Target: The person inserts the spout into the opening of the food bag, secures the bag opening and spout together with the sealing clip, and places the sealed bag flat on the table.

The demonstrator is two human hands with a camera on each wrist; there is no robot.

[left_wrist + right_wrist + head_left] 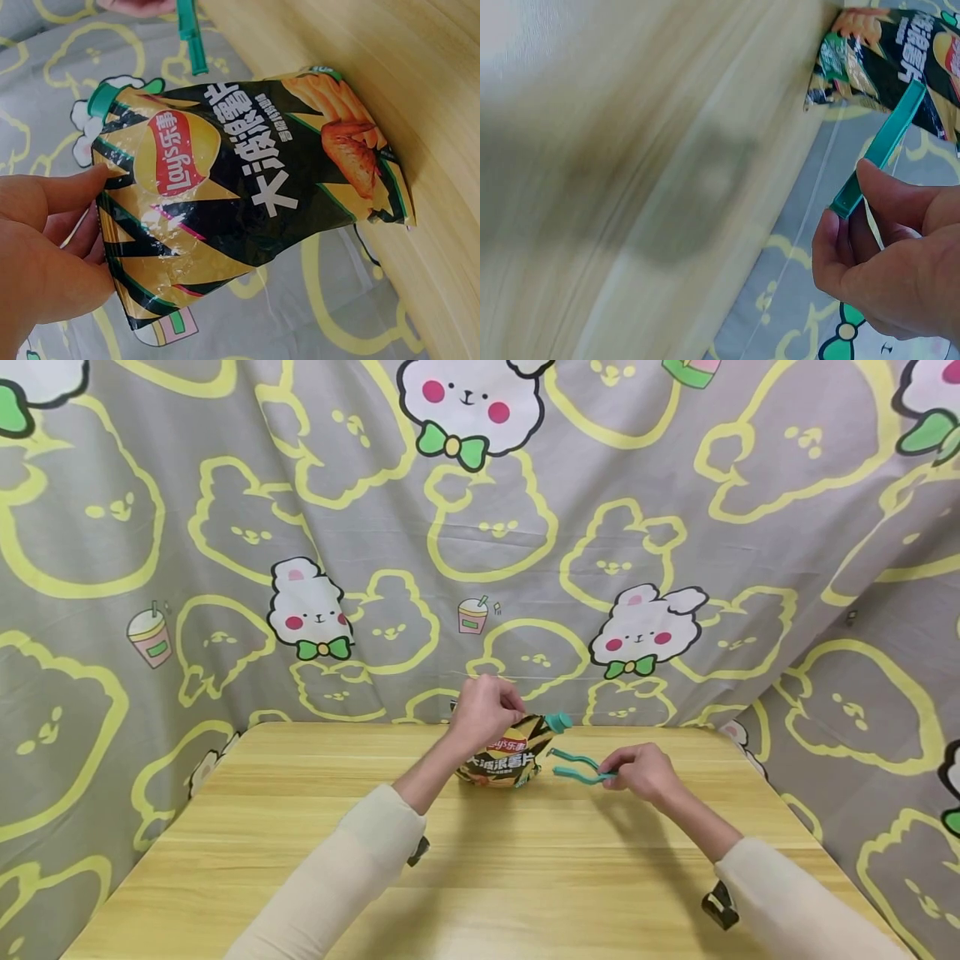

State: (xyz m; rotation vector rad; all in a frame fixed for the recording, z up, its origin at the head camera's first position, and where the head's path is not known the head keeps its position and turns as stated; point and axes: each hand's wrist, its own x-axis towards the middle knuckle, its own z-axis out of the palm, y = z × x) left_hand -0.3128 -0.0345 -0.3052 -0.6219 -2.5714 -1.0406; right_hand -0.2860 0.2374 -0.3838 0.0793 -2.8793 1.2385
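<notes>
My left hand (483, 714) pinches the top edge of a black and gold Lay's potato chip bag (247, 165). The bag stands tilted on the table, its printed front toward me. A teal spout (558, 722) sits at the bag's upper right corner. Just right of the bag, my right hand (641, 770) holds a teal bag clip (581, 770) by one end between thumb and fingers. The clip's two wavy arms are spread apart, with their free ends pointing at the bag. In the right wrist view, the clip (885, 142) overlaps the bag (870, 60).
A light wood table (480, 893) lies under both hands. Close behind its back edge hangs a grey curtain (375, 527) with yellow outlines and white cartoon animals, which also rises along both sides. Dark wrist devices (720, 906) show by the sleeves.
</notes>
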